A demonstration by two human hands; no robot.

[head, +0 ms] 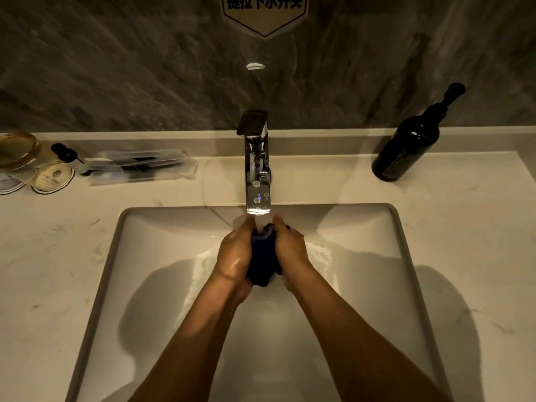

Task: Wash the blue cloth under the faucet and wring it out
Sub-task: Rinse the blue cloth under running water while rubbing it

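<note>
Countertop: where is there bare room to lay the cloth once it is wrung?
Free: the countertop between faucet and dark bottle, plus both side strips flanking the sink. Crowded: the back-left corner, with plastic-wrapped packets and glass jar.

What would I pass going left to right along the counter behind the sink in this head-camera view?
Glass jar → small black-capped bottle → clear plastic packets → chrome faucet, running onto the blue cloth → dark pump bottle.
</note>
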